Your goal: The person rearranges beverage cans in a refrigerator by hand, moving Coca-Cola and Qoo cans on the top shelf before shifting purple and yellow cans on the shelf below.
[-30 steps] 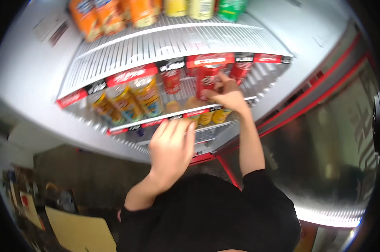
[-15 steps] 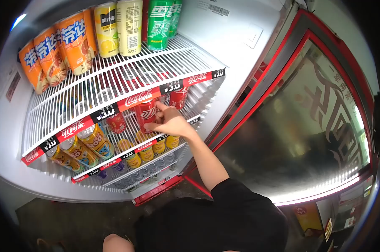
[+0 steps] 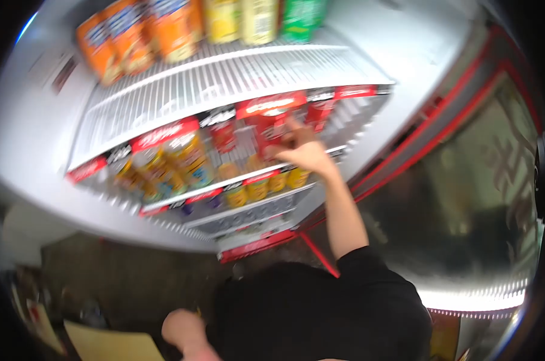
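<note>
My right hand reaches into the open drinks fridge, thumb and fingers apart. It is at the right side of a red Coca-Cola can, which stands upright on the second shelf behind the price strip. Motion blur hides whether the fingertips touch the can. Other red cans, one at the left and one at the right, flank it. At the bottom of the view my left hand is low beside my body, its fingers curled into a rounded fist. Anything inside it is hidden.
The wire shelf above carries orange cans, yellow cans and a green can. Yellow patterned cans stand at the left below. The glass door is swung open on the right.
The view has shifted, so the fridge sits further right and higher. My right hand's fingers have spread and moved slightly off the red can. My left hand has come further into view.
</note>
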{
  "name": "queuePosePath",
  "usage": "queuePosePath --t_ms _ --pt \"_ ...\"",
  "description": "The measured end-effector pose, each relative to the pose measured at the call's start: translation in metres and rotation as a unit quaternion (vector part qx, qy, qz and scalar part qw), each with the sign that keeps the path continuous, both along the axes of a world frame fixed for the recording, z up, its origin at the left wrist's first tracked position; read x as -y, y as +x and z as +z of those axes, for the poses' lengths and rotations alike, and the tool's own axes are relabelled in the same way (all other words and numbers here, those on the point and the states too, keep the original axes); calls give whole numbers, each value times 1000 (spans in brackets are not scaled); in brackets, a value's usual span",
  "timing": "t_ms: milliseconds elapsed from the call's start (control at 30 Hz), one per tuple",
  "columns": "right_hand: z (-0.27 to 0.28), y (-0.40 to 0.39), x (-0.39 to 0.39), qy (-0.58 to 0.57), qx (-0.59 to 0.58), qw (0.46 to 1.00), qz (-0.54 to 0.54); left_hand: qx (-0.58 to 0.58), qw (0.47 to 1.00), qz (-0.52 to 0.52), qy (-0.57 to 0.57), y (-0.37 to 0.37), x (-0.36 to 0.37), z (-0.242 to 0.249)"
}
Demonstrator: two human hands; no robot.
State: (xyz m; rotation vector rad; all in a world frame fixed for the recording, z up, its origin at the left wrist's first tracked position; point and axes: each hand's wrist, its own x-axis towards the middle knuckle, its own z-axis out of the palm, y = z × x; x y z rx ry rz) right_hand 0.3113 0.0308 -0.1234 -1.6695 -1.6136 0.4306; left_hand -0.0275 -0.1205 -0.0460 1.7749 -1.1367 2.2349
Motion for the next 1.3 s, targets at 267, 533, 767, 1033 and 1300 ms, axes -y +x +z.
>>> queuePosePath --t_ms 267,533,767,1033,1300 --pt "-18 0 -9 25 -157 985 72 -292 648 -94 -697 1 -33 -91" --pt "-13 -5 -5 0 -196 977 84 -267 612 -135 -732 10 -31 -96" --pt "-20 4 -5 8 -184 977 109 -331 621 -97 -703 16 -34 -112" --pt "-14 1 0 4 -148 982 118 -386 656 22 -648 33 -47 -132" --pt "-8 -6 0 -12 -93 990 104 -428 667 192 -578 46 -60 -135"
